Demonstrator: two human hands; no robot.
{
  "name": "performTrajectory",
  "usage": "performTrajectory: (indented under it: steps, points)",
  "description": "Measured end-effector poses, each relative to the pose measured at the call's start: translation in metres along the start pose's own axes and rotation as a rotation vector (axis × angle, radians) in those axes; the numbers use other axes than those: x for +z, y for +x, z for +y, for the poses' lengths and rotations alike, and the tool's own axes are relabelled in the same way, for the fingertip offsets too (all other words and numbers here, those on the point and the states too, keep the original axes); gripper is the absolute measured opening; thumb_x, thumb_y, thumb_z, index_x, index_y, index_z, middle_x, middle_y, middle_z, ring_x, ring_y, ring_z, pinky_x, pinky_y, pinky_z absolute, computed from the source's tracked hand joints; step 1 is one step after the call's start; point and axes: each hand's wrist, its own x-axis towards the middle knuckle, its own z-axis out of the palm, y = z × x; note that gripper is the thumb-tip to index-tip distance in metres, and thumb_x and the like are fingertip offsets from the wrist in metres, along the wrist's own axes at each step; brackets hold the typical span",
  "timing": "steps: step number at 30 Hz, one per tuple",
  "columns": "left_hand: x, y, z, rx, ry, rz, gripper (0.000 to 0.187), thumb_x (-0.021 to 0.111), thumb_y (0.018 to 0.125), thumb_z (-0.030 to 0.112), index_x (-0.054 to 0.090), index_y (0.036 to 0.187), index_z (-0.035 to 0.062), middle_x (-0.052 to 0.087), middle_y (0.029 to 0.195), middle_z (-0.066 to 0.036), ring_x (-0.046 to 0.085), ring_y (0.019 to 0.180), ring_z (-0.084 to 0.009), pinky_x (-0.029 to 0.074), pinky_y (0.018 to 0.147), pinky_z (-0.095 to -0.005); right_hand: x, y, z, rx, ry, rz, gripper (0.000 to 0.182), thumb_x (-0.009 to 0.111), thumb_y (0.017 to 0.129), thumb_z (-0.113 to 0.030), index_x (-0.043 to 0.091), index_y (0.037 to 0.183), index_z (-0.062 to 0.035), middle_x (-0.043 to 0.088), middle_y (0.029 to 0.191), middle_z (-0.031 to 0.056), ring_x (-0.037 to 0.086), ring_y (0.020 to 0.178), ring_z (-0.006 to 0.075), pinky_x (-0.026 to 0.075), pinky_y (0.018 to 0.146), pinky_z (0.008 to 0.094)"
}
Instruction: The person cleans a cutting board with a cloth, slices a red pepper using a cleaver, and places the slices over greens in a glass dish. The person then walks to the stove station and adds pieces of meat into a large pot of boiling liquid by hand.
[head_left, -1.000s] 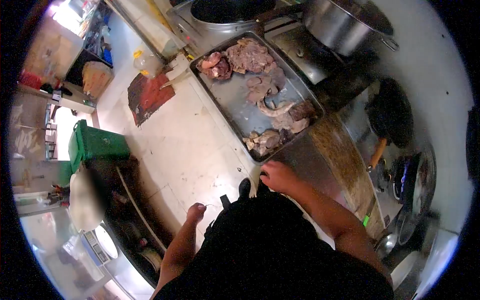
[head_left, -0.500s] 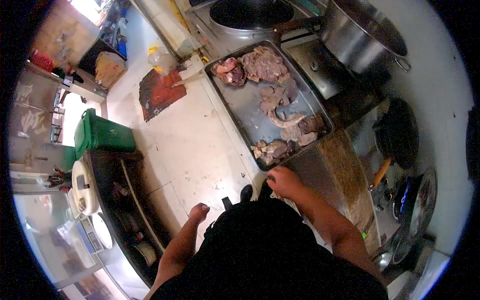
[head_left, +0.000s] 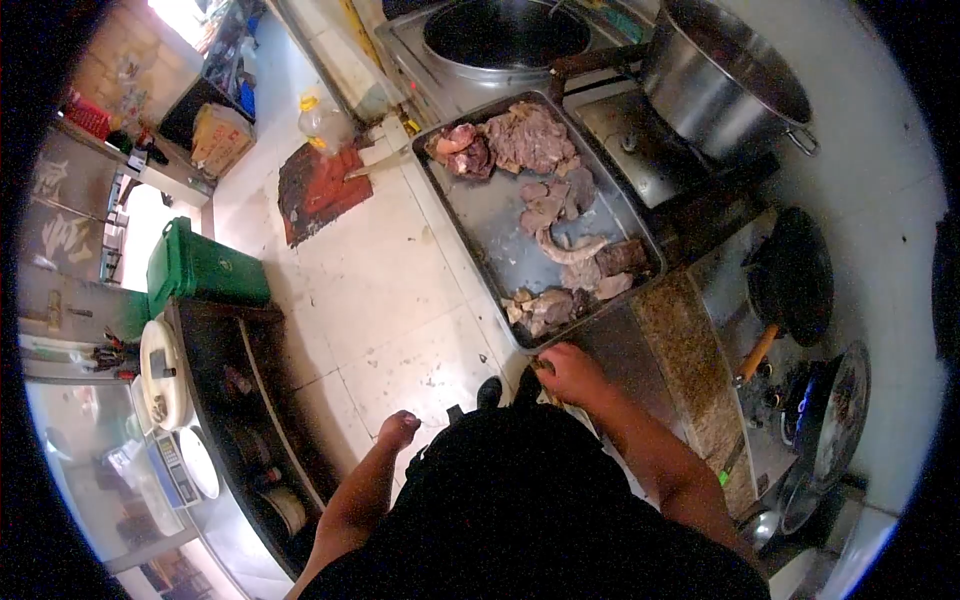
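Near the front corner of a large metal tray [head_left: 478, 225], my right hand [head_left: 572, 376] has its fingers curled in; whether it touches the rim or pinches something small, I cannot make out. Cooked-looking meat lies in the tray: a big slab [head_left: 532, 138], a redder chunk [head_left: 463, 152], a curved pale piece [head_left: 572, 250] and smaller pieces [head_left: 545, 311] at the near end. Low at my left side, my left hand [head_left: 401, 429] hangs above the tiled floor with its fingers closed, and nothing shows in it.
Beyond the tray stand a wide dark pot [head_left: 505, 35] and a tall steel pot [head_left: 730, 85]. At right are a black wok [head_left: 792, 285] with a wooden handle and a burner with blue flame [head_left: 803, 410]. A green bin [head_left: 205, 265] and dark shelving [head_left: 225, 400] line the left.
The view has shifted slightly. Both hands stay in nearly the same places, the right one by the tray corner. The meat lies as before.
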Motion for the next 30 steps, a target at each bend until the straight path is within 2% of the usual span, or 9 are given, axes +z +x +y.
performTrajectory:
  steps: [3, 7, 9, 10, 24, 25, 27, 30]
  points:
    - [0.001, 0.006, -0.003, 0.016, -0.015, -0.005, 0.033, 0.059, 0.081, 0.036, 0.064, 0.089, 0.004, 0.066, 0.082, -0.018, 0.064, 0.077, -0.0322, 0.05, 0.071, -0.0391, -0.006, -0.003, -0.006, 0.075, -0.002, -0.059, 0.038, 0.06, 0.083, -0.03, 0.061, 0.108, -0.0017, 0.057, 0.109, 0.0181, 0.054, 0.104, 0.0359, 0.045, 0.089, 0.0441]
    - [0.01, 0.02, -0.022, 0.02, 0.04, -0.01, 0.034, 0.06, 0.081, 0.036, 0.064, 0.09, 0.0042, 0.067, 0.085, -0.018, 0.064, 0.081, -0.0333, 0.05, 0.073, -0.0395, -0.008, -0.007, -0.008, 0.036, 0.003, -0.04, 0.04, 0.06, 0.084, -0.031, 0.06, 0.111, -0.0021, 0.056, 0.111, 0.018, 0.053, 0.105, 0.0362, 0.044, 0.09, 0.044]
    - [0.03, 0.04, -0.06, 0.18, 0.141, -0.02, 0.035, 0.06, 0.081, 0.037, 0.064, 0.092, 0.0045, 0.067, 0.088, -0.018, 0.064, 0.084, -0.0331, 0.05, 0.076, -0.0397, -0.014, -0.009, -0.015, 0.108, 0.0, -0.111, 0.041, 0.06, 0.084, -0.031, 0.059, 0.114, -0.0026, 0.056, 0.113, 0.0186, 0.053, 0.106, 0.0363, 0.044, 0.091, 0.0438]
    - [0.031, 0.04, -0.063, 0.182, 0.14, -0.019, 0.035, 0.06, 0.081, 0.037, 0.064, 0.092, 0.0045, 0.067, 0.088, -0.018, 0.064, 0.084, -0.0331, 0.05, 0.076, -0.0397, -0.012, -0.01, -0.013, 0.107, -0.002, -0.109, 0.041, 0.06, 0.084, -0.031, 0.059, 0.114, -0.0026, 0.056, 0.113, 0.0186, 0.053, 0.106, 0.0363, 0.044, 0.091, 0.0438]
    - [0.018, 0.027, -0.031, 0.053, 0.072, -0.061, 0.033, 0.061, 0.082, 0.036, 0.064, 0.094, 0.0059, 0.067, 0.088, -0.018, 0.064, 0.084, -0.0314, 0.05, 0.077, -0.0382, 0.0, -0.021, -0.001, 0.082, 0.015, -0.039, 0.04, 0.06, 0.083, -0.03, 0.059, 0.112, -0.0029, 0.055, 0.112, 0.0191, 0.052, 0.106, 0.0368, 0.043, 0.091, 0.0449]
    - [0.018, 0.027, -0.032, 0.054, 0.071, -0.059, 0.033, 0.061, 0.082, 0.036, 0.064, 0.094, 0.0059, 0.067, 0.088, -0.018, 0.064, 0.084, -0.0314, 0.05, 0.077, -0.0382, 0.0, -0.022, -0.002, 0.082, 0.014, -0.038, 0.04, 0.06, 0.083, -0.03, 0.059, 0.112, -0.0029, 0.055, 0.112, 0.0191, 0.052, 0.106, 0.0368, 0.043, 0.091, 0.0449]
    - [0.025, 0.036, -0.045, 0.186, 0.16, -0.038, 0.033, 0.06, 0.081, 0.036, 0.065, 0.094, 0.006, 0.067, 0.087, -0.017, 0.064, 0.084, -0.0308, 0.05, 0.077, -0.0382, -0.003, -0.024, -0.006, 0.111, 0.029, -0.04, 0.04, 0.06, 0.084, -0.031, 0.059, 0.113, -0.0033, 0.056, 0.114, 0.0185, 0.052, 0.107, 0.0367, 0.043, 0.091, 0.0449]
    - [0.028, 0.04, -0.051, 0.163, 0.119, -0.061, 0.033, 0.06, 0.081, 0.036, 0.065, 0.093, 0.0059, 0.067, 0.089, -0.017, 0.064, 0.085, -0.0316, 0.05, 0.078, -0.0388, -0.007, -0.026, -0.012, 0.123, 0.001, -0.037, 0.04, 0.059, 0.085, -0.032, 0.059, 0.113, -0.0039, 0.055, 0.115, 0.0183, 0.052, 0.109, 0.0366, 0.043, 0.092, 0.0447]
